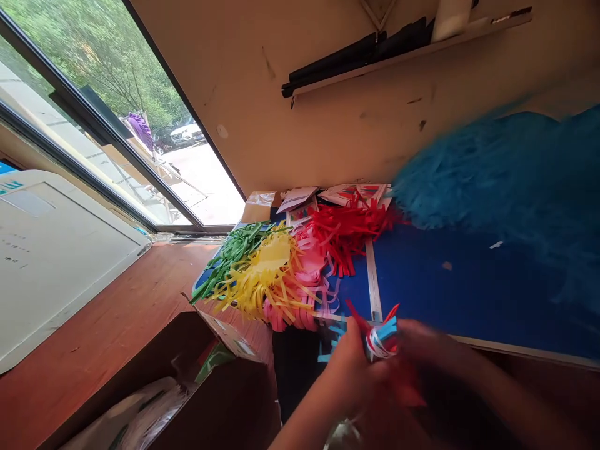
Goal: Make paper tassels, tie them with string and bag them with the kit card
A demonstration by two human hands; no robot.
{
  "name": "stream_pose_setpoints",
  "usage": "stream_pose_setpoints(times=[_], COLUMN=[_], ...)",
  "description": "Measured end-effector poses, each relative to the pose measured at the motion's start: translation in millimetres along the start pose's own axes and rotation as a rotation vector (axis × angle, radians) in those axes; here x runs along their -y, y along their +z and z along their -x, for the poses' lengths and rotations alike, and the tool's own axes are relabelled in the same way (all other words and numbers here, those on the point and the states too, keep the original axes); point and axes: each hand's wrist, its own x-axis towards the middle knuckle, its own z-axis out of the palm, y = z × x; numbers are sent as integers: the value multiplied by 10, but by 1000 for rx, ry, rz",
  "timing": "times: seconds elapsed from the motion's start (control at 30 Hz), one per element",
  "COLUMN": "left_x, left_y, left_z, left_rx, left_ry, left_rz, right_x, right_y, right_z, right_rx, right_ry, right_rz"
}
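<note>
The left hand's (349,370) grip is tight on a bundle (380,340) of red, blue and white paper strips, the blurred right hand (434,356) meeting it, its grip unclear, both over the near edge of a blue board (469,287) on the tabletop (117,312) bearing coloured piles (276,275)

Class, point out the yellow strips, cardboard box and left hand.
yellow strips (268,276): head view, middle of the pile.
cardboard box (234,406): head view, side wall.
left hand (350,367): head view, hand's middle.

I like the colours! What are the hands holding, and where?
The left hand and right hand pinch a bundle of paper strips near its middle; blur hides the fingers.
</note>
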Motion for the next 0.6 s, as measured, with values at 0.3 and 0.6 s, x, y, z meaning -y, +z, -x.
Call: stream_pose_setpoints(times=[0.3, 0.6], left_x=[-8, 16], left_y=[28, -113], left_z=[-61, -110], left_rx=[-9, -75], left_ry=[144, 243], left_rz=[-36, -40], right_x=[-12, -208], right_y=[301, 319], right_z=[70, -1], right_rx=[-35, -287], right_ry=[25, 11], right_rz=[-67, -65])
